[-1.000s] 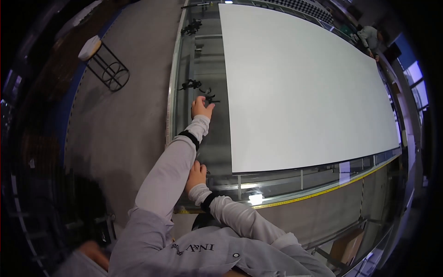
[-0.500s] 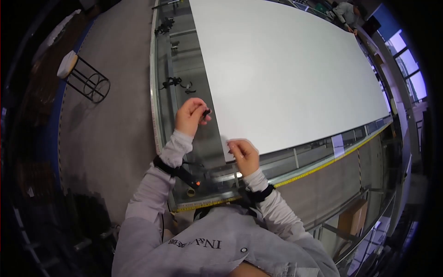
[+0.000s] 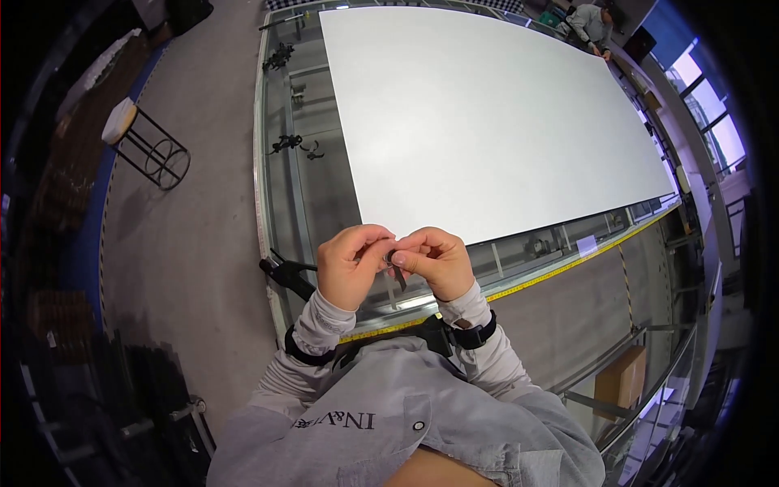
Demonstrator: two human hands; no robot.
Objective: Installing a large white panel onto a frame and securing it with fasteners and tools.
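My left hand (image 3: 350, 268) and my right hand (image 3: 445, 264) meet just over the near left corner of a large white panel (image 3: 487, 122). Fingers and thumbs of both are pinched together around a small black strip (image 3: 398, 277), whose lower end hangs below the fingertips. Its upper part is hidden by the fingers, so its exact kind does not show. The panel lies flat across a metal-framed table (image 3: 260, 191), set in from the left rail.
Black clamps (image 3: 286, 144) sit on the frame left of the panel, and a black clamp-like tool (image 3: 288, 274) lies beside my left wrist. A yellow measuring tape (image 3: 552, 272) runs along the near edge. A stool (image 3: 120, 122) stands left; a co-worker (image 3: 590, 28) bends at the far right corner.
My hands were apart, the left with a small black piece beside the panel, the right pinched at its corner. Now they have come together on the black strip, nearer my body.
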